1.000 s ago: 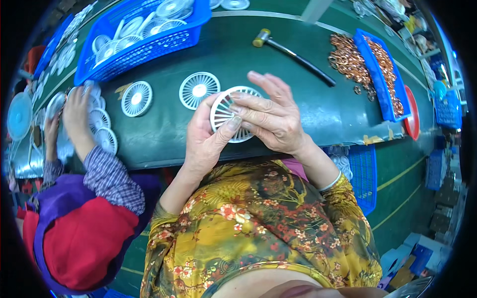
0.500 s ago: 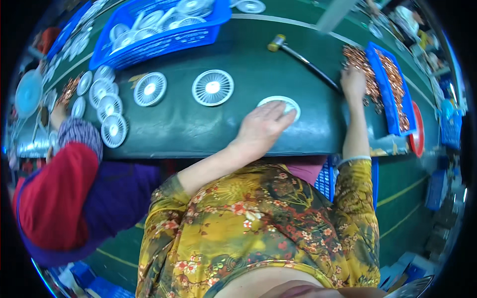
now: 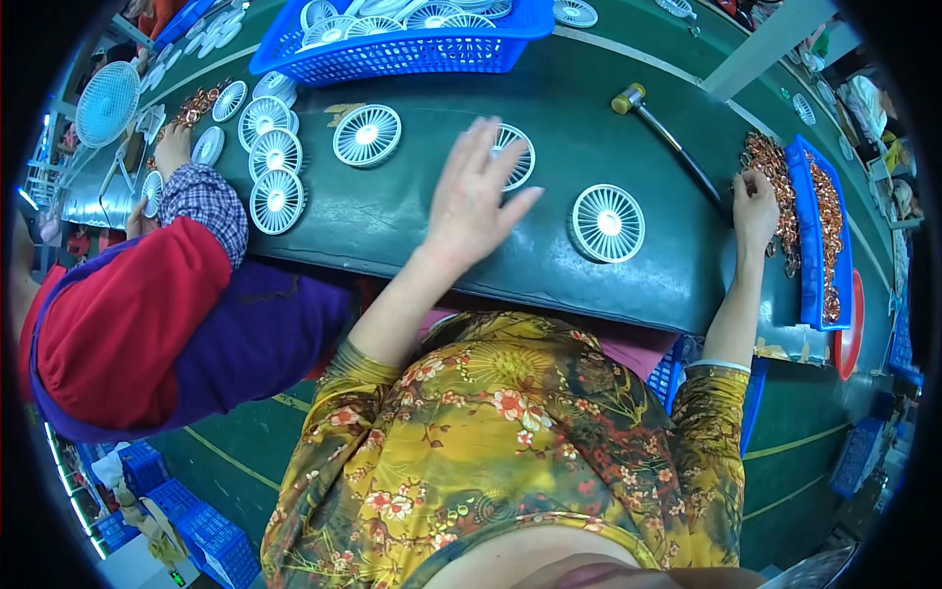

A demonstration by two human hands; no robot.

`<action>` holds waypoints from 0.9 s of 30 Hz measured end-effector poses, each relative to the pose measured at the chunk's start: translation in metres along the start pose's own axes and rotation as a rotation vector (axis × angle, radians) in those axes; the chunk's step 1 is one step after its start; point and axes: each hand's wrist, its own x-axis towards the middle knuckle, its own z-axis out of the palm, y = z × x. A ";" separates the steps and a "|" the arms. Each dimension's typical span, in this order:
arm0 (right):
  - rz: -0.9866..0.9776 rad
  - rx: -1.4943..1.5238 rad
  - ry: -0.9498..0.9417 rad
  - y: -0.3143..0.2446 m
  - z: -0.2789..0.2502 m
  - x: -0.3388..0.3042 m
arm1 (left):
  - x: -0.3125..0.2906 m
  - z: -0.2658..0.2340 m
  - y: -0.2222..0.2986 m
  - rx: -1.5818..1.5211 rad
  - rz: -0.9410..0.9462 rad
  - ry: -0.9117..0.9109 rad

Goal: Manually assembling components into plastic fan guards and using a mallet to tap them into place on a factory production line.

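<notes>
Left hand flat, fingers spread, over round white plastic fan grille on green table, gripping nothing. Right hand curled at copper-coloured metal parts pile; can't tell what its grip holds.

Along the worktop's far edge you have a blue basket filled with white round grilles. In front of it lies one grille, and another sits near the front edge, to your right. A mallet lies slantwise towards the right end. At the left end, a cluster of grilles lies before a co-worker's checked sleeve. A red dish sits at the right front corner.
</notes>
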 end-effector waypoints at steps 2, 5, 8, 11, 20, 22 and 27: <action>0.033 0.137 -0.036 -0.019 -0.008 -0.008 | 0.001 -0.005 -0.013 0.086 -0.065 -0.043; -0.041 0.219 -0.086 -0.028 -0.001 -0.013 | -0.005 -0.003 -0.024 0.142 -0.063 -0.173; -0.030 0.046 -0.095 -0.036 0.000 -0.012 | -0.003 -0.004 -0.022 0.118 -0.068 -0.148; -0.001 -0.123 -0.103 -0.023 0.011 -0.003 | 0.008 -0.014 -0.012 0.006 -0.265 -0.112; 0.094 -0.115 -0.306 -0.025 0.007 0.014 | -0.006 0.000 -0.015 -1.105 -0.601 0.134; 0.116 -0.051 -0.269 -0.025 0.010 0.010 | -0.003 -0.004 -0.006 -1.184 -0.651 0.115; 0.161 -0.098 -0.332 -0.027 -0.012 0.009 | 0.006 -0.029 0.021 -1.278 -0.741 0.028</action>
